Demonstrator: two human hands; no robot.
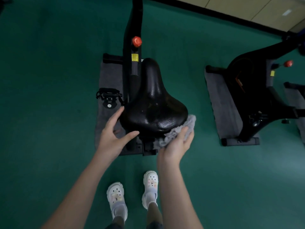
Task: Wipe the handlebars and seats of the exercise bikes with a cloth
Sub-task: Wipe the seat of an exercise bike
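View from above of a black exercise bike seat (152,103), its narrow nose pointing far and its broad rear end near the person. The right hand (176,144) holds a crumpled grey cloth (179,129) against the near right edge of the seat, fingers (184,132) curled over the fabric, which bunches along the rim and hangs a little below it. The left hand (112,134) rests at the near left edge of the seat with its fingers spread wide and nearly straight, the thumb touching the rear rim and the fingertips touching the left flank; it grips nothing. The bike frame (132,52) runs far from the seat and carries a red knob (136,41) and a yellow label (134,57); a black pedal (108,96) sits to the left. The bike stands on a grey mat (109,76) laid on a green floor (49,80). A second bike (257,90) stands well apart to the right on its own mat. Two white clogs (132,190) appear near, between the forearms.
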